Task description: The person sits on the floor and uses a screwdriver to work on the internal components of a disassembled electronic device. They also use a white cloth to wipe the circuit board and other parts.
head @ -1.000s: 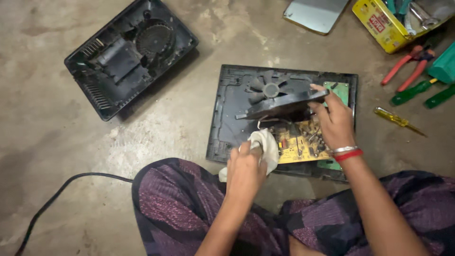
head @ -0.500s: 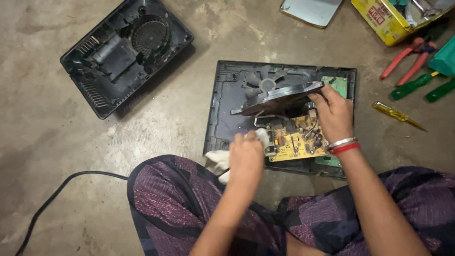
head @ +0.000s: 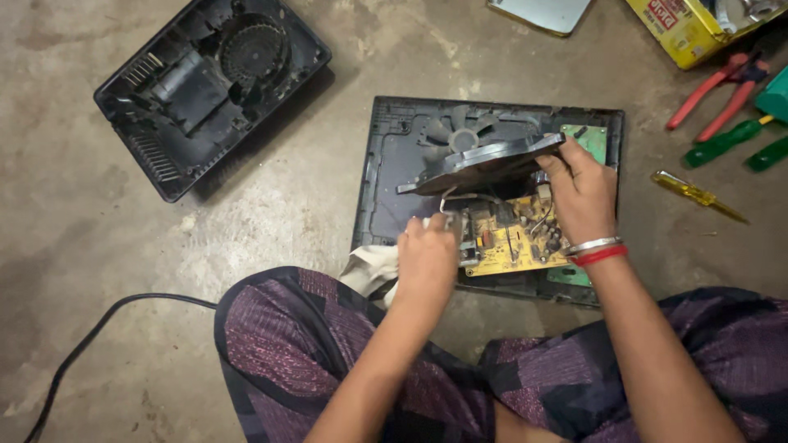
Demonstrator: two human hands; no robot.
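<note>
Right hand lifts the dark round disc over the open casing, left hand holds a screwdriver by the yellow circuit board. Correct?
Not quite: the head view shows the left hand holding a white cloth, not a screwdriver. The right hand does lift the disc over the casing, beside the yellow board.

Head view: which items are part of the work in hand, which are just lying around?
In use:
left hand on white cloth
right hand lifting dark round disc
yellow circuit board
open black base tray

Lying about:
black housing shell
red pliers
green-handled screwdrivers
yellow screwdriver
yellow box
black cable
</note>
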